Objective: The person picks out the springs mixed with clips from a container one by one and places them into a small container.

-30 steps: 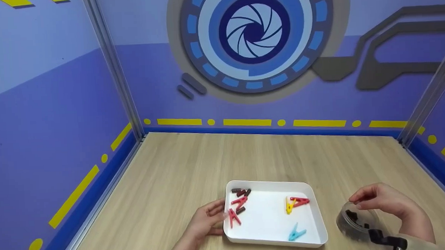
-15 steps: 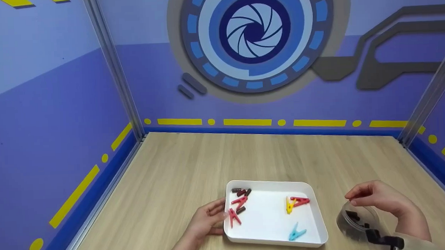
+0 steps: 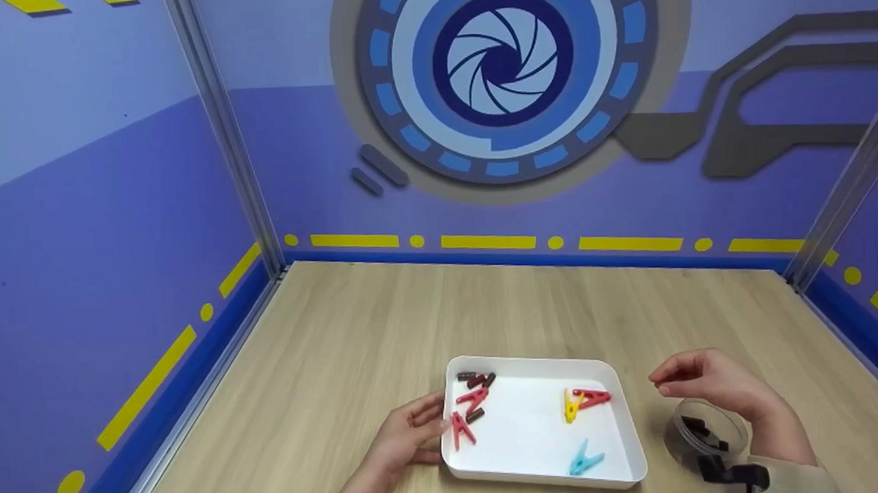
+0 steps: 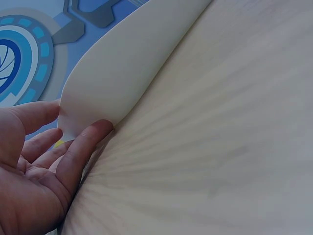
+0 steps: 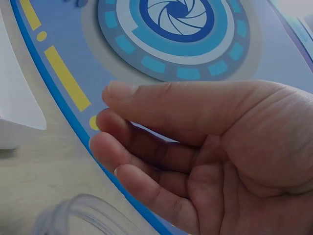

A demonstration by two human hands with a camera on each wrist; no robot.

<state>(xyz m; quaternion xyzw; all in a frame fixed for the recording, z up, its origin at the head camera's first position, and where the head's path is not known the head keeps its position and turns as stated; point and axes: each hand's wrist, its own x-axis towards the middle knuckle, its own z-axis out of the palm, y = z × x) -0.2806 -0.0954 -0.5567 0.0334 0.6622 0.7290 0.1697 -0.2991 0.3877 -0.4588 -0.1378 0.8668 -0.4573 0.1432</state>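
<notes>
The white tray (image 3: 525, 435) sat toward the near side of the worktop (image 3: 486, 304), well apart from its far edge. In the tray's far left corner lay three dark brown cylinders (image 3: 477, 380) close together, with a fourth nearer the left wall's middle. Two red pegs (image 3: 462, 429) lay along that left wall among them. Near the far right corner a yellow peg (image 3: 570, 410) and another red peg (image 3: 596, 396) overlapped, and a light blue peg (image 3: 586, 460) lay toward the near right corner.

The left hand (image 3: 399, 441) held the tray's left wall, thumb at the rim and the other fingers spread against the outside.

Just beyond the tray's right edge stood a clear round jar (image 3: 681, 451) containing black pieces (image 3: 695, 426). The right hand (image 3: 723, 382) was raised between tray and jar, its fingers loosely bent, the thumb tip close to the index fingertip; whether those tips touched could not be told. A black device (image 3: 732, 474) at the right wrist partly covered the jar.

Behind the worktop's far edge rose a blue-purple wall (image 3: 294, 149) with a round shutter design (image 3: 503, 60).
</notes>
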